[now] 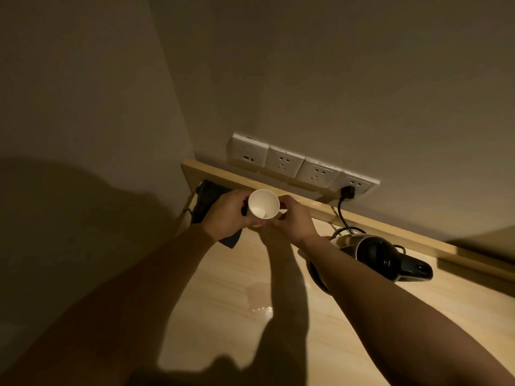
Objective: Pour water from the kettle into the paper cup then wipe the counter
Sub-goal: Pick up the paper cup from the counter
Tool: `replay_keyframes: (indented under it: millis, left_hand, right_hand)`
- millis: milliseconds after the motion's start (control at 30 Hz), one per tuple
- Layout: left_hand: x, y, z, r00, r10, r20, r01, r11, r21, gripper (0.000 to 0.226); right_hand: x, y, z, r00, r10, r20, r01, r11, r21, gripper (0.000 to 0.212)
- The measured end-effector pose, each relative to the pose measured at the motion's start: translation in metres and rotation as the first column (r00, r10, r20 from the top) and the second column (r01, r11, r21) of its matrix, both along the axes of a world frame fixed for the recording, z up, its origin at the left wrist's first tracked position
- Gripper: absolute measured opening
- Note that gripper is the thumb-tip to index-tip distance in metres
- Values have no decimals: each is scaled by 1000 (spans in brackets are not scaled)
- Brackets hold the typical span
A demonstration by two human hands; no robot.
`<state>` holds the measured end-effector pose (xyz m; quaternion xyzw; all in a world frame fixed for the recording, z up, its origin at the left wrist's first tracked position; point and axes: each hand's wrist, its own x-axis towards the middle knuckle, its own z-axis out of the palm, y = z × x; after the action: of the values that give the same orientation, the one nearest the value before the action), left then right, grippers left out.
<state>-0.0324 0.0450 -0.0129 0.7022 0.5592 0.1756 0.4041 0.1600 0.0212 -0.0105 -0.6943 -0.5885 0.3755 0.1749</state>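
Note:
A white paper cup is held above the wooden counter, its mouth tilted toward me and its inside looking empty. My left hand wraps its left side and my right hand pinches its right side. The black and steel kettle stands on its base at the right, behind my right forearm, with its lid shut. A dark cloth lies under my left hand, mostly hidden. A small wet patch shines on the counter below the cup.
A row of white wall sockets runs above the counter's raised back edge; the kettle's black plug sits in the rightmost one. A dark object rests at the counter's back left corner. The wall closes in on the left.

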Motion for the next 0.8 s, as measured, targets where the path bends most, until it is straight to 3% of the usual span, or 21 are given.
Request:
replay_keyframes:
  millis: [100,367,800]
  left_hand:
    - [-7,-17,7,999,-10,49,13,998,-54,69]
    - [-1,-80,-1,1000,-1,-8,0,994,-109,70]
    - [1,-117,-28,991,21,-131,-33,996,-84,71]
  right_hand:
    - [0,-23,7,1000,11,-20,-10,1000,15,75]
    - [8,-87,4,999,44,27,-43,999,-33,71]
    - [9,-112,-16,999,43,21,-41,995,-96,76]
